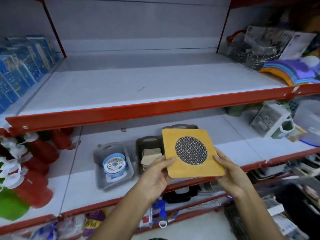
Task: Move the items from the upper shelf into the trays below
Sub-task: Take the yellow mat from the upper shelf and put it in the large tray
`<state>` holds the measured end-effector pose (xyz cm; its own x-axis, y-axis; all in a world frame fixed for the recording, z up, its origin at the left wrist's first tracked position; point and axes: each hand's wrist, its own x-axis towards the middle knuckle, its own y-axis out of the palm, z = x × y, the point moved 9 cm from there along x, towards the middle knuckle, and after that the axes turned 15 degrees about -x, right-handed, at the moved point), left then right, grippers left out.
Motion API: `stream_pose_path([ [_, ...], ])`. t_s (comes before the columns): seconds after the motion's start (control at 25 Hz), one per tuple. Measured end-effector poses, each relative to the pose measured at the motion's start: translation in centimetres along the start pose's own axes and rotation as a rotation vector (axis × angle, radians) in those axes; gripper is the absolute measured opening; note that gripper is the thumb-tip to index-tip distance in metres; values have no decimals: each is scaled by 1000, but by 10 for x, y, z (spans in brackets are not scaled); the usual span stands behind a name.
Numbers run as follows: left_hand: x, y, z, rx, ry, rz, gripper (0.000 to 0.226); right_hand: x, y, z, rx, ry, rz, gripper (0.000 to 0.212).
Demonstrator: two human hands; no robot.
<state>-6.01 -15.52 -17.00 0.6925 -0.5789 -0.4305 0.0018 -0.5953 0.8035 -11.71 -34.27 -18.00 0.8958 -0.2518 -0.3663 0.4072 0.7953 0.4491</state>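
A yellow square pad [180,168] with a round metal mesh centre is held between both hands above the lower shelf. My left hand [156,175] grips its lower left edge, and my right hand [228,174] grips its right edge. Below it stand three trays. The grey tray [98,158] holds a round blue-and-white item [114,165]. The dark tray [141,144] holds beige square pads [149,155]. Only the top rim of a third dark tray [181,126] shows behind the yellow pad. The white middle section of the upper shelf [138,85] with its red front edge lies bare.
Blue packets [19,70] line the upper shelf's left side; wire items [249,49] and coloured mats [290,73] sit at its right. Red bottles [38,163] stand left on the lower shelf, boxed mugs [273,120] right. More goods fill the shelves underneath.
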Motion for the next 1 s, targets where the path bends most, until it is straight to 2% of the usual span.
stream_pose_path([
  [0.16,37,-27,32,-24,-20,-211,16,28,-24,-9,11,63,-111,35],
  [0.36,91,-28,39,-241,51,-400,10,66,-40,-18,137,179,-241,13],
  [0.52,117,-33,38,-367,117,-542,34,95,-43,-27,189,264,-257,25],
  [0.72,136,-35,39,-378,170,-589,37,117,-43,-36,221,326,-292,38],
  [0.8,138,-34,46,-370,159,-596,30,121,-44,-41,257,324,-308,38],
  [0.88,141,-35,58,-401,132,-596,12,124,-47,-47,287,317,-330,38],
  [1.0,142,-36,70,-467,109,-590,12,125,-45,-54,279,340,-349,39],
])
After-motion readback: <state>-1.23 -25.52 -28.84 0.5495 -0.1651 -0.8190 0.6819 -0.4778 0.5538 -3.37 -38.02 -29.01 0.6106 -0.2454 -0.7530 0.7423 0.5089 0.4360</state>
